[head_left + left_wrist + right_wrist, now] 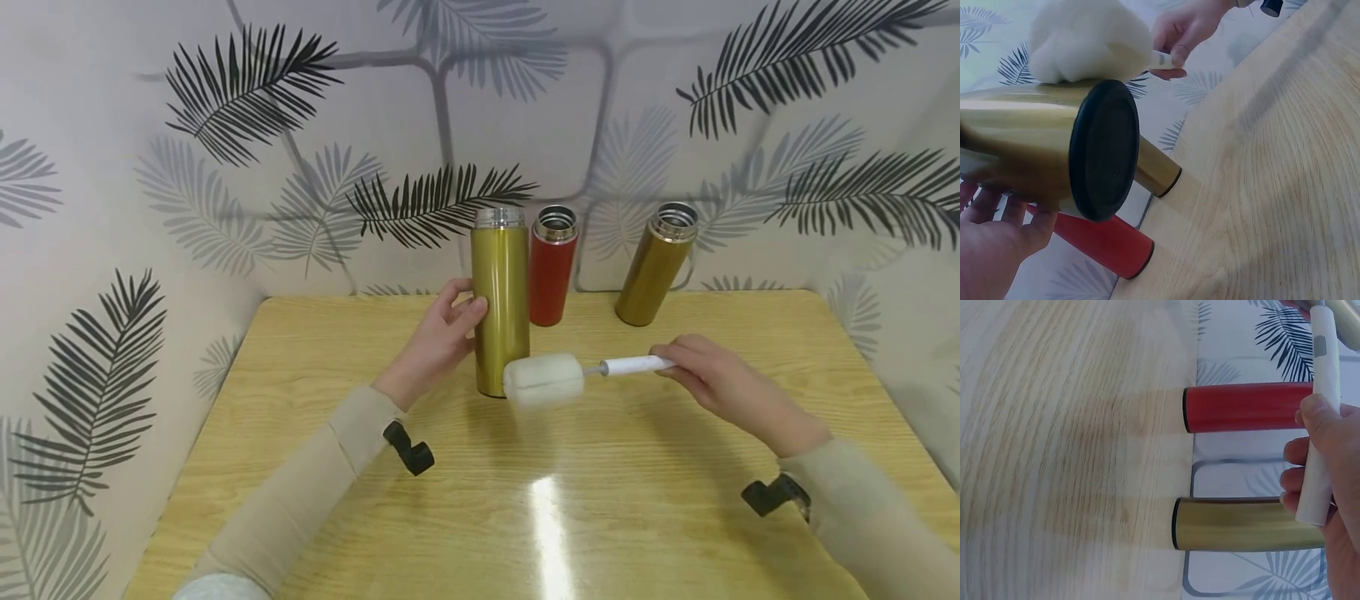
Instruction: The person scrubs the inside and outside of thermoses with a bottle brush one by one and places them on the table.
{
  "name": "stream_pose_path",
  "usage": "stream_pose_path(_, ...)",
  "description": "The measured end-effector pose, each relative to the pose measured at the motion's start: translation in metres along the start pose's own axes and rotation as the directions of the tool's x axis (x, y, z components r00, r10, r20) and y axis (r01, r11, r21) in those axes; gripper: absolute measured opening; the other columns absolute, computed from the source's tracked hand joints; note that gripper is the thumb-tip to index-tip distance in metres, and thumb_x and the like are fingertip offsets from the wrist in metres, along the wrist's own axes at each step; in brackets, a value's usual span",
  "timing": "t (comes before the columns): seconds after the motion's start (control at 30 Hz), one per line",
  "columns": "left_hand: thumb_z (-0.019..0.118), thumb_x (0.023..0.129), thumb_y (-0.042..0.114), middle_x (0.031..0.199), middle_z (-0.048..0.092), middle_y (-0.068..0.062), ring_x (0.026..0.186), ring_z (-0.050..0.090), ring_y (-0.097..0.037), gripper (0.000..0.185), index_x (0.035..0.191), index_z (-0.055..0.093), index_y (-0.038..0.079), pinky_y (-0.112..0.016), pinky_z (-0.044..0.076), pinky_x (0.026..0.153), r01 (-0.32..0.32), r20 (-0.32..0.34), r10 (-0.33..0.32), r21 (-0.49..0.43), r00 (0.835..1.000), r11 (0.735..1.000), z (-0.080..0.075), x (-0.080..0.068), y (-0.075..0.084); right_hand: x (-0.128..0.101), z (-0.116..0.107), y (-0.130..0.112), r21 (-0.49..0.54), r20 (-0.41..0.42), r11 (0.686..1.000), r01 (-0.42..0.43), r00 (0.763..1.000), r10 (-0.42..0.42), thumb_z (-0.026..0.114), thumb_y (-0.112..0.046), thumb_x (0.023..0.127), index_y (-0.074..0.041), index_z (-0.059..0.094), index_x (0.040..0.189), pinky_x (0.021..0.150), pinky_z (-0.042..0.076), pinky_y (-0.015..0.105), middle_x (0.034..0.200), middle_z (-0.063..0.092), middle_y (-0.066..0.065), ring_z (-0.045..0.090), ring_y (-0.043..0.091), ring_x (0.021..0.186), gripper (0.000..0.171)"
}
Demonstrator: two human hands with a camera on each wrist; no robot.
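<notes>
— What is on the pale, grained wooden tabletop [615, 500]?

— Three tall cylindrical metal flasks, all uncapped, with silvery mouths. Nearest is a glossy yellow-gold flask [500, 304] with a black disc base, plain in the left wrist view [1102, 150]. Behind it, against the leaf-patterned wall [225, 125], stands a matte red flask [551, 267], and well apart to the right a darker bronze-gold flask [655, 267], which appears tilted in the head view.

— And the white thing?

— A bottle brush: a soft, fluffy white sponge head [543, 380] on a thin metal neck, then a smooth white plastic handle [636, 365]. It lies roughly level above the table, the sponge just in front of the yellow-gold flask's lower part.

— How does the left hand stand?

— The left hand [438, 342] wraps the yellow-gold flask's side at mid-height, fingers curled against the metal, thumb out of sight behind. The left wrist view shows the flask's base off the wood.

— The right hand?

— The right hand [708, 375] grips the handle's end, fingers curled round it with the thumb pressed on top, as the right wrist view shows [1329, 481].
</notes>
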State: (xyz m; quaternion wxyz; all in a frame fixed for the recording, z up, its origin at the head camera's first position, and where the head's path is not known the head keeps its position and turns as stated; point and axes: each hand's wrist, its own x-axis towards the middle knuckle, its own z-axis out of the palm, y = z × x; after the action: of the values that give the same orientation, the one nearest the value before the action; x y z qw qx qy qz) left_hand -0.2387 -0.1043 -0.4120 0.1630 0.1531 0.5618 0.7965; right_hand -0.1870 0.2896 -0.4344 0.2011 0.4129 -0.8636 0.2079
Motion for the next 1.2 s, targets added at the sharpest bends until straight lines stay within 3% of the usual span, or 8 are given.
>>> stream_pose_path(0.17,0.079,0.08,0.053,0.118,0.064,-0.001,0.112,0.061,-0.018,0.076,0.136,0.047,0.012,-0.052,0.047,0.108,0.006,-0.009,-0.005,0.01,1.0,1.0,0.0,-0.002,-0.005,0.006,-0.003,0.001,0.011,-0.068,0.999,-0.034,0.997,0.035,0.039,-0.047,0.109,-0.004,0.07,0.115,0.068,0.042,0.021,0.089,0.062,-0.002,0.049,0.008,0.076,0.053)
stream_pose_path(0.27,0.074,0.091,0.044,0.127,0.057,-0.005,0.115,0.058,-0.018,0.075,0.146,0.043,0.003,-0.054,0.046,0.11,0.034,-0.005,-0.034,0.024,0.999,0.999,0.002,-0.004,-0.006,0.01,-0.008,0.004,-0.005,-0.102,0.999,-0.044,0.994,0.044,0.043,-0.042,0.11,-0.001,0.07,0.116,0.069,0.043,0.023,0.09,0.065,0.002,0.052,0.012,0.076,0.049)
stream_pose_path(0.37,0.06,0.107,0.026,0.139,0.051,-0.012,0.122,0.054,-0.02,0.061,0.155,0.034,-0.001,-0.055,0.043,0.114,0.06,0.014,-0.061,0.027,0.998,0.998,0.002,-0.004,-0.005,0.014,-0.014,0.005,-0.012,-0.112,0.997,-0.072,0.991,0.07,0.063,-0.016,0.105,0.0,0.069,0.118,0.07,0.044,0.025,0.093,0.067,0.005,0.054,0.014,0.077,0.021)
stream_pose_path(0.47,0.049,0.107,0.007,0.15,0.045,-0.02,0.128,0.052,-0.025,0.056,0.158,0.029,-0.002,-0.054,0.041,0.116,0.081,0.03,-0.083,0.055,0.996,0.995,0.001,-0.005,-0.003,0.019,-0.019,0.005,-0.023,-0.112,0.995,-0.095,0.989,0.092,0.076,0.01,0.087,0.0,0.069,0.119,0.07,0.043,0.025,0.094,0.067,0.006,0.054,0.014,0.078,0.034)
stream_pose_path(0.7,0.071,0.096,0.008,0.148,0.055,-0.016,0.133,0.057,-0.032,0.066,0.156,0.042,0.007,-0.044,0.049,0.11,0.09,0.029,-0.103,0.303,0.994,0.949,0.001,-0.005,-0.002,0.029,-0.027,0.007,-0.059,-0.168,0.991,-0.118,0.98,0.107,0.077,0.017,0.079,0.002,0.069,0.114,0.072,0.043,0.031,0.094,0.07,0.012,0.059,0.02,0.079,0.039)
stream_pose_path(0.8,0.073,0.097,0.012,0.146,0.058,-0.013,0.132,0.058,-0.031,0.064,0.155,0.045,0.01,-0.045,0.049,0.11,0.089,0.013,-0.1,0.343,0.995,0.935,0.002,-0.004,-0.003,0.033,-0.029,0.009,-0.065,-0.196,0.988,-0.138,0.973,0.123,0.078,0.017,0.079,0.003,0.07,0.115,0.072,0.042,0.032,0.094,0.07,0.013,0.059,0.021,0.079,0.04)
stream_pose_path(0.93,0.07,0.099,0.014,0.149,0.057,-0.012,0.133,0.057,-0.031,0.065,0.158,0.042,0.011,-0.046,0.046,0.113,0.099,0.016,-0.11,0.326,0.994,0.94,0.001,-0.005,-0.005,0.035,-0.025,0.008,-0.058,-0.208,0.988,-0.14,0.97,0.126,0.079,0.016,0.079,0.001,0.071,0.114,0.073,0.043,0.031,0.095,0.071,0.011,0.059,0.02,0.081,0.039)
stream_pose_path(1.2,0.057,0.108,0.02,0.157,0.045,-0.02,0.141,0.048,-0.036,0.064,0.163,0.029,0.005,-0.044,0.039,0.119,0.061,0.087,-0.077,0.176,0.993,0.983,0.001,-0.007,-0.006,0.024,-0.007,0.005,-0.026,-0.153,0.997,-0.072,0.986,0.068,0.08,0.017,0.074,0.003,0.071,0.115,0.072,0.047,0.033,0.091,0.069,0.01,0.06,0.021,0.08,0.044)
